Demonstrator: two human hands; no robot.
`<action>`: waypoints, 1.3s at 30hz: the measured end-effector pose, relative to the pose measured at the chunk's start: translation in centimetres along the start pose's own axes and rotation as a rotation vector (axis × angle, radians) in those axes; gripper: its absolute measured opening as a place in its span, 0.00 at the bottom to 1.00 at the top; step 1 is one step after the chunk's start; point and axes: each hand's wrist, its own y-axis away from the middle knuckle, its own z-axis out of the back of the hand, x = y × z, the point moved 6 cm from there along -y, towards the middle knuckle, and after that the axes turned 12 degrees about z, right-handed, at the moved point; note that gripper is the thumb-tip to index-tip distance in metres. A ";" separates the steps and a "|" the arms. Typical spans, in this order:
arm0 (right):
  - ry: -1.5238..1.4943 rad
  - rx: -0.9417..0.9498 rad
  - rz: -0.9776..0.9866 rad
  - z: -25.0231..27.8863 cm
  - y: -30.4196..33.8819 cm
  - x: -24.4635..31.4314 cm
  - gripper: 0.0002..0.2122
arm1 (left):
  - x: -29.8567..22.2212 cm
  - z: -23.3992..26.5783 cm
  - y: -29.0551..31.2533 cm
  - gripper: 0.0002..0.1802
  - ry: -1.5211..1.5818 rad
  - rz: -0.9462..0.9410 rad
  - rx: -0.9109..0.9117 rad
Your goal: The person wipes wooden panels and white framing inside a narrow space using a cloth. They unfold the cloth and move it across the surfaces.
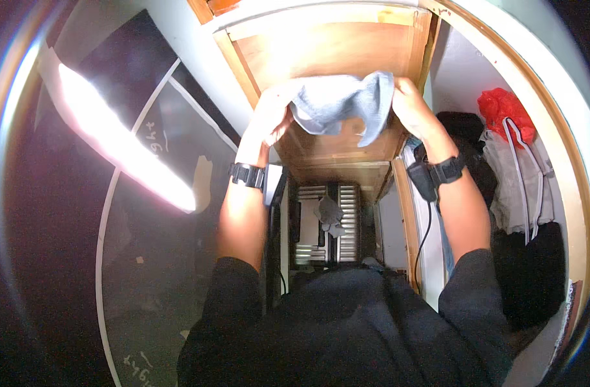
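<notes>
A grey cloth (339, 103) is stretched between both of my hands above a wooden shelf (334, 51). My left hand (269, 116) grips its left edge, partly washed out by bright light. On the other side, my right hand (414, 109) pinches the right edge, where the cloth hangs down in a fold. Each wrist wears a black band, and a black device with a cable hangs by the right wrist. Below the shelf, a second small grey cloth (329, 213) lies on a ribbed metal unit (348, 222).
A bright strip light (121, 145) glares at the left over a dark panel with white lines. At the right, a red bag (501, 109), white hangers (524, 180) and dark clothes hang in a narrow wooden-framed space. A lower wooden shelf (337, 171) sits under the top one.
</notes>
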 end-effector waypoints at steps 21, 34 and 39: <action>0.517 0.127 -0.009 4.4 -1.3 5.5 0.12 | -1.9 -2.5 -3.4 0.13 -0.028 0.066 0.085; -0.454 0.139 -0.222 1.3 -0.4 -0.3 0.11 | -4.8 -1.8 -1.2 0.13 -0.416 -0.055 -0.015; -0.415 0.095 -0.272 0.1 -0.5 -0.1 0.12 | -4.3 -1.0 -0.2 0.14 -0.198 0.005 -0.077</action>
